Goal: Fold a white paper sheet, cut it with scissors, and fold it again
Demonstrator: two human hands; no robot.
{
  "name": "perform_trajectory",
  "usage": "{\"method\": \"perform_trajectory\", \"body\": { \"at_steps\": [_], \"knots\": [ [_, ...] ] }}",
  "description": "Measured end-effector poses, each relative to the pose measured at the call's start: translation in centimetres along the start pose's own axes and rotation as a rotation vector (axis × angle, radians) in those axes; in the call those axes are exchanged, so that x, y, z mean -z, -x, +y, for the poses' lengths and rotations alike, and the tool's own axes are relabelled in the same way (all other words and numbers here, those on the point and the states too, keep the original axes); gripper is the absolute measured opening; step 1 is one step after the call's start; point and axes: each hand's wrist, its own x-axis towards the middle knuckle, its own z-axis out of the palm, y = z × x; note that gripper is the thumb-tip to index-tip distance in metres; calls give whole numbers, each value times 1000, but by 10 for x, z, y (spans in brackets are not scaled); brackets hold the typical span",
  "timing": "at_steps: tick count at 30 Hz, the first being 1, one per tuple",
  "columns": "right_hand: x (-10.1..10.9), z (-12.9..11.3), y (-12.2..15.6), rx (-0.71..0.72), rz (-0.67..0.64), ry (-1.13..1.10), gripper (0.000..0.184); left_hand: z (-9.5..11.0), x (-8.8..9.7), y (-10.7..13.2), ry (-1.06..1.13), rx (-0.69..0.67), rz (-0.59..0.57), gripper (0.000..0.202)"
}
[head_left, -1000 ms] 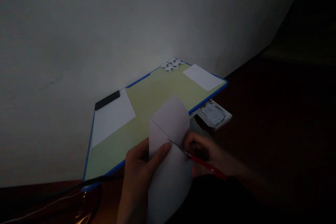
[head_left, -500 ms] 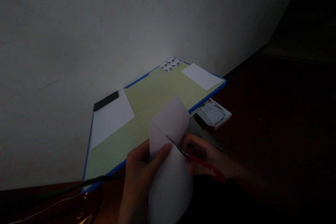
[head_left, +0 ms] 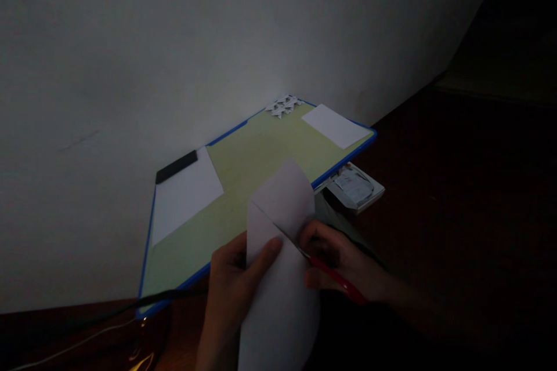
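Observation:
A white sheet of paper [head_left: 278, 301] hangs upright in front of me, bent over at its upper part. My left hand [head_left: 241, 275] pinches its left side, the thumb lying on the near face. In my right hand [head_left: 342, 258] are red-handled scissors [head_left: 335, 278], fingers wrapped round the handles. Their blades lie at a slit in the paper, just right of my left thumb, and part of them is hidden by the sheet. A crease or line runs from the slit up to the paper's left edge.
A small table [head_left: 248, 168] with a blue rim stands against the grey wall [head_left: 130, 40]. On it lie a paper stack [head_left: 187, 200] under a dark bar [head_left: 176, 167], another white sheet [head_left: 335, 126] and folded paper pieces [head_left: 284, 105]. A white box [head_left: 354, 188] sits below its right edge.
The scissor handles have closed together and shifted slightly left, with my right hand's fingers closing. The paper's lower end has swung a little left. My left hand keeps its hold.

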Motion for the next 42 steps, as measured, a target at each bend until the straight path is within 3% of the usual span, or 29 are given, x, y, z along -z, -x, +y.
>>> {"method": "perform_trajectory", "body": {
  "at_steps": [9,18,26,32,37,42],
  "knots": [
    [-2,-1,0,-21,27,43,50,0,0,-1,-18,-11,-2,33],
    [-1,-7,-3,27,62,294,48,-2,0,-1,10,-5,-5,30],
    [-10,-8,-2,27,115,247,40,-13,9,-12,-56,-41,-120,38],
    [-9,-6,-4,25,115,233,38,-13,6,-10,6,-19,-71,32],
    [-10,-7,-5,42,117,261,33,-17,9,-13,-2,-44,-134,34],
    [-11,-7,-5,28,116,287,36,-19,10,-14,17,-22,-124,34]
  ]
}}
